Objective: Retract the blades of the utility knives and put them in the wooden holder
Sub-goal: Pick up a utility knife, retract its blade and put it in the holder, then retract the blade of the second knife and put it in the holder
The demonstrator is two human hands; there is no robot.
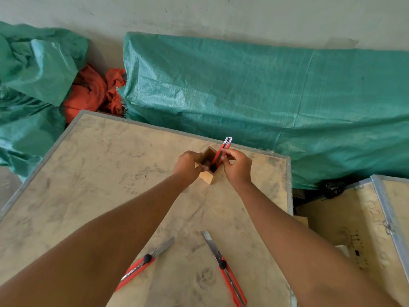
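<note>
A small wooden holder (210,171) stands near the far edge of a big wooden crate top (106,173). The left hand (188,166) is closed on the holder's left side. The right hand (238,168) pinches a red knife (221,155) with its fingers closed around it. The knife stands tilted in the holder, and its top sticks up past the rim.

Two more red knives lie flat close to the near edge, between the arms. The left knife (141,265) and the right knife (225,269) both have their metal blades out, pointing away from the person. They are well apart from the holder, with lots of bare wood in between.

The crate top has a grey metal strip along its edges. Past the far edge is a green sheet (265,96). To the right, across a dark gap, is another crate (345,218). It has some marks on it, too blurry to read.
</note>
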